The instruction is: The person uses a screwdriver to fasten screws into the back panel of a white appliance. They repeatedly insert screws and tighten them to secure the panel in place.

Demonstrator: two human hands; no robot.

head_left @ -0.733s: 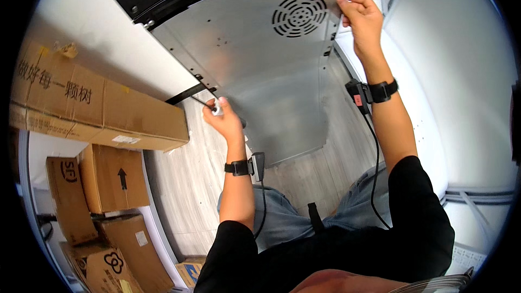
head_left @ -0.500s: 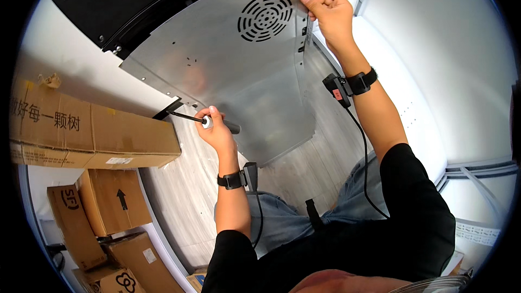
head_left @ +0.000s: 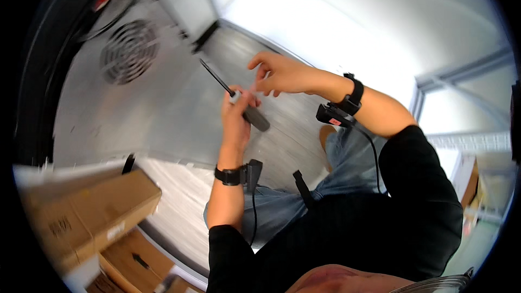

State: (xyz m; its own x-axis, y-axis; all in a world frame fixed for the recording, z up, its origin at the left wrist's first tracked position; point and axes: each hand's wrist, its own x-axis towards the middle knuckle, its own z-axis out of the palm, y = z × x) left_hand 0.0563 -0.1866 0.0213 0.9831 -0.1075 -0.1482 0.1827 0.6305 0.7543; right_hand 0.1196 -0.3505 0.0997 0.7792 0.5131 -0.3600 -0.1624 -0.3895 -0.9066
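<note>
A screwdriver (head_left: 256,119) with a thick grey handle and a dark shaft is held in my left hand (head_left: 234,119), its tip pointing up and left toward the edge of the metal panel (head_left: 163,114). My left fingers are wrapped round the front of the handle. Close by on the right, my right hand (head_left: 285,74) has its fingers curled, thumb and fingertips almost meeting the left fingers. Anything small between them is hidden by blur. The grey panel has a round slotted vent (head_left: 130,52) and belongs to a large black-edged appliance.
Cardboard boxes (head_left: 103,211) are stacked at the lower left, beside the panel. Pale wood-look floor (head_left: 282,130) lies under my hands. A white wall (head_left: 347,27) runs along the right. Cables (head_left: 375,157) hang from the black straps on my wrists.
The view has swung right. My right hand has left the panel's upper edge and come down beside the left. The screwdriver has moved away from the black bracket at the panel's lower left edge.
</note>
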